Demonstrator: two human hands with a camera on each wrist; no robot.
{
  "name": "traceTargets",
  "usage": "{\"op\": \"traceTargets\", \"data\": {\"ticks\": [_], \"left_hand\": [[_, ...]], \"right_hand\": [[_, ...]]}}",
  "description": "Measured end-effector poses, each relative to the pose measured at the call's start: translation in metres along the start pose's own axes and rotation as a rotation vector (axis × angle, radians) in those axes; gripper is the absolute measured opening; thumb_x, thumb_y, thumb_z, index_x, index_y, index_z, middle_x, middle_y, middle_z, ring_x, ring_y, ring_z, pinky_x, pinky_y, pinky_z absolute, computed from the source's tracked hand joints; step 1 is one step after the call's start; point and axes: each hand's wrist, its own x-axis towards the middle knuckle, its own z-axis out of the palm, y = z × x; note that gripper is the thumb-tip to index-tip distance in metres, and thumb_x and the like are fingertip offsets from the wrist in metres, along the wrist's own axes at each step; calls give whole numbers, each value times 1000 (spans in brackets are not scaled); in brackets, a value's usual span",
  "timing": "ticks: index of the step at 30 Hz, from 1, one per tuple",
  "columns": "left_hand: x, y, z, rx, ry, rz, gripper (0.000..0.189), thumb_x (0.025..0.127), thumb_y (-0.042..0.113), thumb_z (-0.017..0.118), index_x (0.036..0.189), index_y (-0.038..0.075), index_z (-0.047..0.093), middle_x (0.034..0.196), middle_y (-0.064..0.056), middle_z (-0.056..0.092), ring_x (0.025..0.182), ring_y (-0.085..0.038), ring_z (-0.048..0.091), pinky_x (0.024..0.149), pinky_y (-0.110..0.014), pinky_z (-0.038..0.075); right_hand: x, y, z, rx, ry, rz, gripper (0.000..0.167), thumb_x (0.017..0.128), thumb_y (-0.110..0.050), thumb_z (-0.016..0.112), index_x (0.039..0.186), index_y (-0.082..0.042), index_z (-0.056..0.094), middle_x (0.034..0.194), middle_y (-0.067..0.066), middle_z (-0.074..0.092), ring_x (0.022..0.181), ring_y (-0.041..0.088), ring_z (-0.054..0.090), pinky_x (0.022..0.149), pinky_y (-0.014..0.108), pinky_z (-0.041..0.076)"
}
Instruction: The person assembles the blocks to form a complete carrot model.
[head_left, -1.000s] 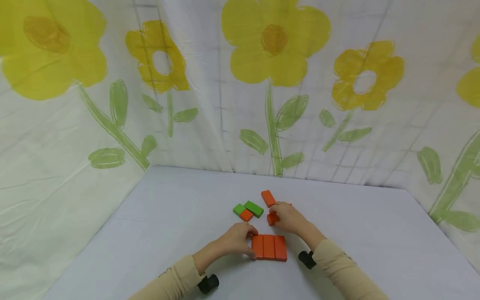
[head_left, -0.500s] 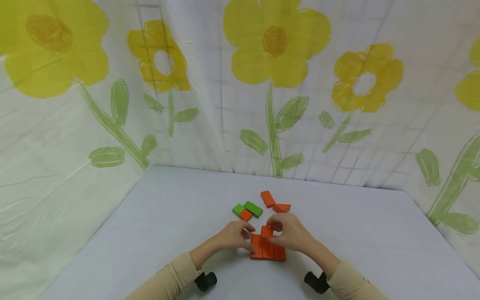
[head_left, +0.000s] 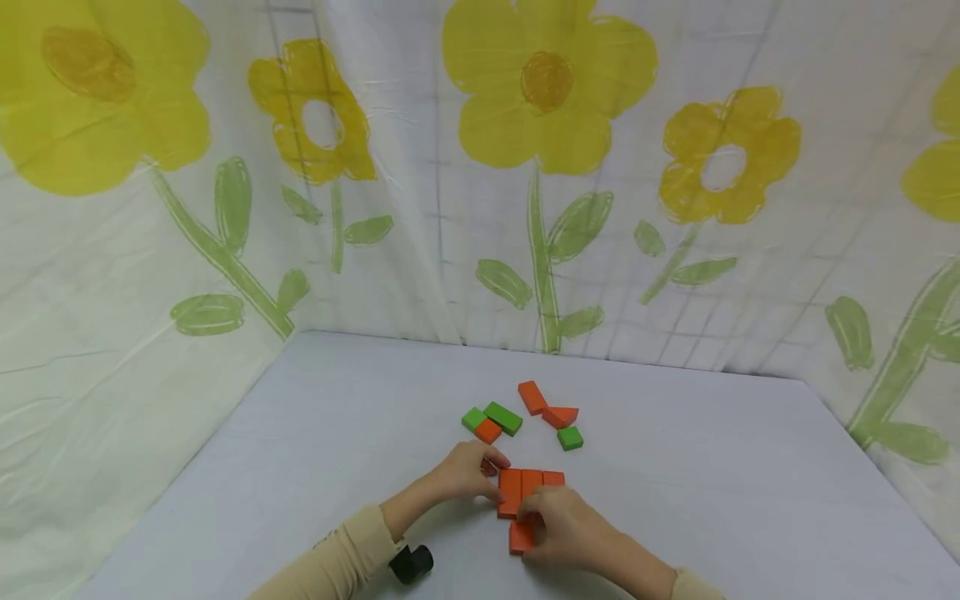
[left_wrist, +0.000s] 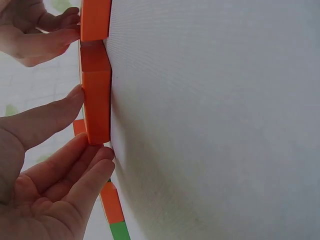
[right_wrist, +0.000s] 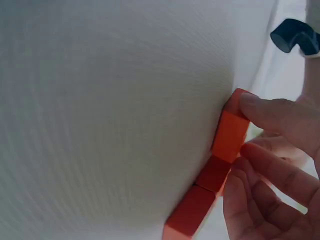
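In the head view, orange rectangular blocks lie side by side in a row: the left block [head_left: 509,493], a middle block [head_left: 532,479] and a right block [head_left: 553,478]. My left hand [head_left: 459,477] holds the left block between thumb at the near end and fingers at the far end. With thumb and fingers, my right hand [head_left: 564,527] pinches another orange block [head_left: 519,537] at the near side of the row, partly covering the row. The right wrist view shows this pinched block [right_wrist: 231,135] against the row's end, thumb on one end and fingertips on the other.
Beyond the row lie a long green block [head_left: 503,418], a small green block [head_left: 473,418], a small orange block [head_left: 488,431], an orange rectangular block [head_left: 532,397], an orange triangular block [head_left: 560,417] and a green cube [head_left: 570,438]. A flowered curtain [head_left: 405,275] hangs behind the white table [head_left: 360,400].
My right hand has brought the orange block from behind the row, over it, to its near side. The green cube is now uncovered. My left hand stays at the row's left end.
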Motion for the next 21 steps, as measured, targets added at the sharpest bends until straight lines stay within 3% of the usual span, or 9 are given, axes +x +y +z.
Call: {"op": "traceTargets", "data": {"ticks": [11, 21], "left_hand": [[-3, 3, 0, 13, 16, 10, 35, 73, 4, 83, 105, -2, 71, 91, -4, 66, 84, -19, 58, 76, -29, 50], [-5, 6, -1, -2, 20, 4, 36, 71, 2, 83, 104, -3, 70, 89, -4, 64, 83, -19, 56, 75, -28, 49]], "right_hand": [[-1, -5, -6, -64, 12, 16, 13, 74, -16, 84, 81, -9, 76, 69, -13, 64, 62, -1, 46, 61, 20, 45], [-1, -4, -5, -101, 42, 15, 11, 75, -17, 84, 80, -10, 78, 69, -13, 65, 65, -1, 47, 64, 23, 47]]}}
